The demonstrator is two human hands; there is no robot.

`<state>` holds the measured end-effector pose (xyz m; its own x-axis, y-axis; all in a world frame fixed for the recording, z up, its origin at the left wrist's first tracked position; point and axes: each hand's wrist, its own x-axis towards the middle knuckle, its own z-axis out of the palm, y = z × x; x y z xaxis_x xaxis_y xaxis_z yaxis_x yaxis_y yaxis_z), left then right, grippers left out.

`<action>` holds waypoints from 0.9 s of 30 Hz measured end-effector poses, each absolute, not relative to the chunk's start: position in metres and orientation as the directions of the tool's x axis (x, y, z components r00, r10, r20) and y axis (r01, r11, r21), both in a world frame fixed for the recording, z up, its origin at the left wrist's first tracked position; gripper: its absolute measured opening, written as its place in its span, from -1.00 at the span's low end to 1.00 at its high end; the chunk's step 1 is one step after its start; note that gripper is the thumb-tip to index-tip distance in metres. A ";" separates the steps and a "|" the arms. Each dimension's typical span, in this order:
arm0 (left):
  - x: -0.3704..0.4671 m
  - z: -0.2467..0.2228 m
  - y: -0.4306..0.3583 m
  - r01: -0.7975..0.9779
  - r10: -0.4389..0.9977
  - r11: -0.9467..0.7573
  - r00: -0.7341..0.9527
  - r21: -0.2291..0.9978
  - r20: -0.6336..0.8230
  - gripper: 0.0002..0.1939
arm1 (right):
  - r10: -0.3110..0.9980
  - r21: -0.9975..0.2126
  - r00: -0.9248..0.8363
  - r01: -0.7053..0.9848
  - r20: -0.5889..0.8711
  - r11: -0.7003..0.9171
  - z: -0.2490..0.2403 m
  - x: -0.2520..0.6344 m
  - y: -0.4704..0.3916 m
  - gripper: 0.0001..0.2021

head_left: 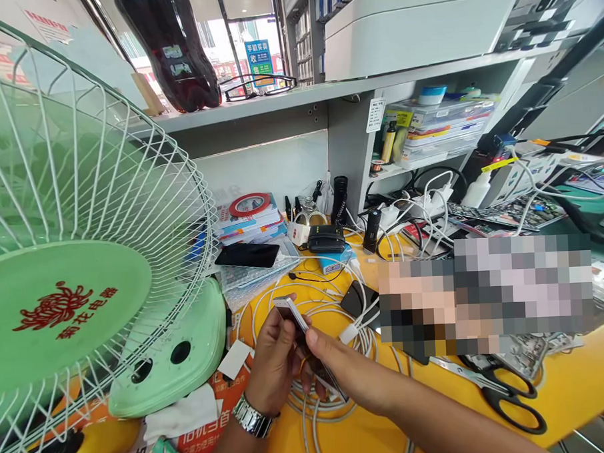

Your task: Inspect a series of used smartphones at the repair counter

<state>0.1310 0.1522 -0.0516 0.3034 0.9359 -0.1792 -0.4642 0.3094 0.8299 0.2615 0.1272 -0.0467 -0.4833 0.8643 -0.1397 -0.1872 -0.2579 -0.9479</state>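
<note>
A slim phone [292, 312] with a silver-white edge and a dark face is held tilted above the yellow tabletop. My left hand [277, 354], with a metal watch on its wrist, is wrapped round its left side, thumb against it. My right hand [341, 368] grips the right edge, thumb near the middle. My palms and fingers cover part of the phone. Under my hands lie coiled white cables [367, 344]. Just beyond them rests a black phone [359, 299], and a small white card [234, 359] lies left of my left hand.
A green fan [65, 310] fills the left side. Scissors [504, 384] with black handles lie at the right, near a blurred-out patch. Behind are a dark phone [247, 255] on a stack, a black flashlight [371, 231] and a shelf [257, 108] bearing a dark bottle [177, 51].
</note>
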 end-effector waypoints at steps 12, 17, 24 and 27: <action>0.131 -0.051 0.152 -0.416 0.921 0.340 0.328 0.843 -0.209 -0.40 | 0.849 -0.913 -0.495 -0.235 -0.182 -0.333 -0.043 0.260 0.127 -0.31; 0.130 -0.051 0.152 -0.419 0.921 0.346 0.325 0.839 -0.217 -0.41 | 0.840 -0.903 -0.498 -0.226 -0.214 -0.365 -0.045 0.259 0.127 -0.31; 0.131 -0.051 0.151 -0.416 0.918 0.353 0.325 0.838 -0.225 -0.49 | 0.832 -0.884 -0.497 -0.237 -0.246 -0.403 -0.046 0.258 0.129 -0.29; 0.130 -0.049 0.152 -0.432 0.920 0.359 0.313 0.828 -0.235 -0.49 | 0.830 -0.893 -0.505 -0.225 -0.235 -0.390 -0.045 0.259 0.129 -0.30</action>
<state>0.1302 0.1517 -0.0492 0.3131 0.9201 -0.2355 -0.4317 0.3587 0.8277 0.2591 0.1288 -0.0453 -0.5054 0.8302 -0.2351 -0.2250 -0.3898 -0.8930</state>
